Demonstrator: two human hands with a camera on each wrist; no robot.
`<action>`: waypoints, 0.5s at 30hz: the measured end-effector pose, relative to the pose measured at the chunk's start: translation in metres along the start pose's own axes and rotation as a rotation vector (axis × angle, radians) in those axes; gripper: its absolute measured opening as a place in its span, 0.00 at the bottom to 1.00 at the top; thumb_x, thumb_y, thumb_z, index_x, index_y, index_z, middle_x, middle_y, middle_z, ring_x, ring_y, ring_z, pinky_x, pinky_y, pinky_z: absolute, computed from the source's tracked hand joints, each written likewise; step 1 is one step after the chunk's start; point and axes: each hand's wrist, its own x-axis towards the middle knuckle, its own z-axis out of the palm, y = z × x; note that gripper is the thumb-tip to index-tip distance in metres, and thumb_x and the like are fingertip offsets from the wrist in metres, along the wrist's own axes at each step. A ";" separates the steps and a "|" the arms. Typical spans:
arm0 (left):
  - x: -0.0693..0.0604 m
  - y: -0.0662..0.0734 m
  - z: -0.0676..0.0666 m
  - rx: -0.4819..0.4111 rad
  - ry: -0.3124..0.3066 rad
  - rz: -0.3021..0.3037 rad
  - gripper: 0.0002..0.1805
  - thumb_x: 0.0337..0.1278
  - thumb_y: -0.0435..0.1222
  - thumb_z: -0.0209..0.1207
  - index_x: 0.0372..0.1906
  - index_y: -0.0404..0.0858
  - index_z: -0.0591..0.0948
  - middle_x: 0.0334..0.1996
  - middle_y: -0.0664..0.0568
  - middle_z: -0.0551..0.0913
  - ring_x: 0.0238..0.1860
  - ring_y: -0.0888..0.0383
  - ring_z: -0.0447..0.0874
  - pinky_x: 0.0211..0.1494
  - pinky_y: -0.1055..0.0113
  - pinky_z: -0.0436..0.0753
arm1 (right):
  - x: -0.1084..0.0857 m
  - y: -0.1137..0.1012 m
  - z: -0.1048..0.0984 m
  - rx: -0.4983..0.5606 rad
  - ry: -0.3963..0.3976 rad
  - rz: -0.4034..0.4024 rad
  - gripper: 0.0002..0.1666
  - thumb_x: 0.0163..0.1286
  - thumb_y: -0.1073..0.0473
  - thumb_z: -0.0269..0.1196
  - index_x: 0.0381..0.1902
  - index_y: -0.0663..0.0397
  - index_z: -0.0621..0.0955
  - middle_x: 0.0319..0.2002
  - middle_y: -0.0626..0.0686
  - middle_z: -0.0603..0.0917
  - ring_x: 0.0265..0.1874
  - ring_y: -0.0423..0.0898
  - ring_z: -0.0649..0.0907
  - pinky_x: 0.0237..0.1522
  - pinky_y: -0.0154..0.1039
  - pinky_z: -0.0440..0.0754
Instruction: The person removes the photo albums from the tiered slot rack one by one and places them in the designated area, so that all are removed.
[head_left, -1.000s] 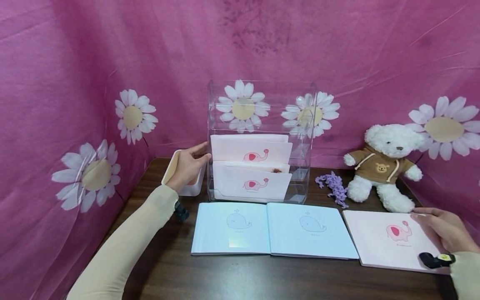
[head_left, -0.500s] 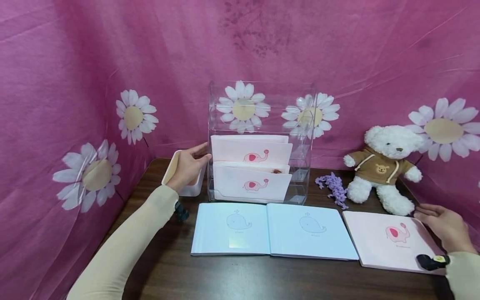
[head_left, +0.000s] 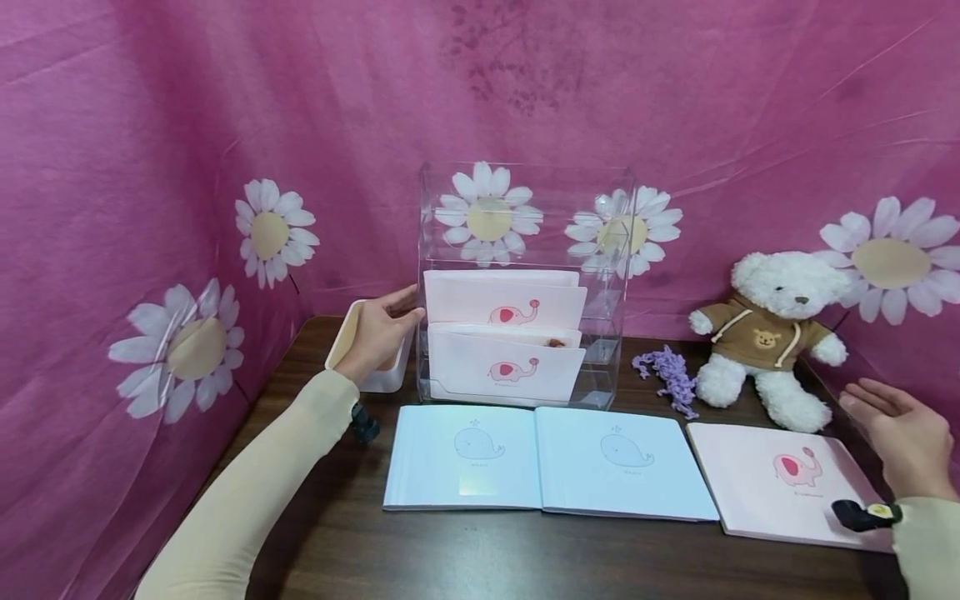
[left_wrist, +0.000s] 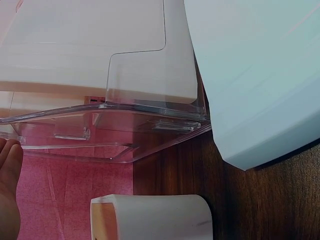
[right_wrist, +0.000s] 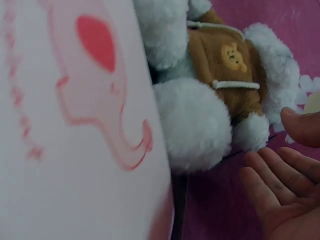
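On the counter [head_left: 450, 562], a clear rack [head_left: 551, 237] already holds pink booklets [head_left: 504, 375]; three flat booklets [head_left: 626, 492] await racking, seemingly, from six to four o'clock. The left hand [head_left: 378, 329], straight-fingered, touches its nine-o'clock side; the right hand [head_left: 907, 437] is wide, empty.

Wooden table [head_left: 480, 558] — rack [head_left: 597, 385], booklets [head_left: 626, 487], bear [head_left: 765, 337]

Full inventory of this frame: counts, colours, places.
Rack: 1, clear, table's back middle.
Racked booklets: 2 fronts visible, pink, lower tiers.
Flat elephant booklet: 1, pink, table's right.
Whale booklets: 2, blue, before rack.
Box: 1, white, left of rack.
Yarny tangle: 1, purple, by teddy.
Teddy: 1, white, brown hoodie, back right.
Table: 1, brown, beneath.
Daisy backdrop: 1, magenta, behind.
Wrist cameras: 2, black, both sides.
Sleeves: 2, cream, both sides.
Left grip: 1, bare, rack's left side.
Right grip: 1, bare, near teddy.
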 end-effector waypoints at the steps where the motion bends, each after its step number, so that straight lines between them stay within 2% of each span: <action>1: 0.000 0.000 0.000 -0.002 0.000 0.001 0.30 0.67 0.35 0.64 0.73 0.42 0.72 0.66 0.44 0.80 0.67 0.51 0.80 0.68 0.57 0.81 | -0.001 -0.003 0.002 0.081 -0.020 -0.015 0.22 0.65 0.70 0.68 0.45 0.32 0.84 0.29 0.25 0.87 0.26 0.21 0.85 0.26 0.16 0.81; 2: 0.000 0.001 0.000 -0.005 0.001 0.001 0.30 0.67 0.35 0.64 0.72 0.42 0.73 0.66 0.43 0.80 0.67 0.50 0.80 0.68 0.57 0.81 | -0.001 -0.006 0.004 0.148 -0.041 -0.032 0.21 0.64 0.71 0.68 0.43 0.35 0.85 0.30 0.28 0.89 0.28 0.23 0.86 0.28 0.17 0.82; 4: 0.000 0.001 0.000 -0.008 0.000 0.002 0.30 0.67 0.35 0.64 0.72 0.41 0.72 0.66 0.43 0.80 0.67 0.51 0.80 0.68 0.57 0.81 | -0.003 -0.012 0.008 0.205 -0.065 -0.070 0.20 0.64 0.71 0.69 0.45 0.38 0.86 0.33 0.31 0.90 0.31 0.24 0.88 0.31 0.17 0.83; 8: 0.000 0.001 0.000 -0.020 0.000 0.001 0.30 0.66 0.34 0.64 0.72 0.41 0.73 0.66 0.43 0.80 0.67 0.51 0.80 0.69 0.57 0.81 | -0.006 -0.026 0.016 0.269 -0.097 -0.155 0.23 0.65 0.72 0.68 0.56 0.48 0.85 0.39 0.34 0.91 0.37 0.25 0.88 0.39 0.15 0.82; 11: 0.000 0.002 0.000 -0.018 -0.002 -0.002 0.30 0.67 0.34 0.64 0.72 0.41 0.72 0.66 0.43 0.80 0.68 0.51 0.79 0.69 0.57 0.81 | -0.009 -0.035 0.025 0.363 -0.141 -0.224 0.26 0.66 0.74 0.64 0.61 0.56 0.82 0.45 0.41 0.91 0.41 0.30 0.90 0.43 0.17 0.84; 15: -0.001 0.002 -0.001 -0.004 -0.009 -0.012 0.31 0.67 0.36 0.63 0.73 0.43 0.72 0.67 0.45 0.79 0.68 0.51 0.79 0.69 0.57 0.80 | -0.012 -0.050 0.041 0.587 -0.282 -0.316 0.26 0.69 0.82 0.55 0.64 0.70 0.77 0.50 0.55 0.91 0.44 0.44 0.91 0.48 0.28 0.88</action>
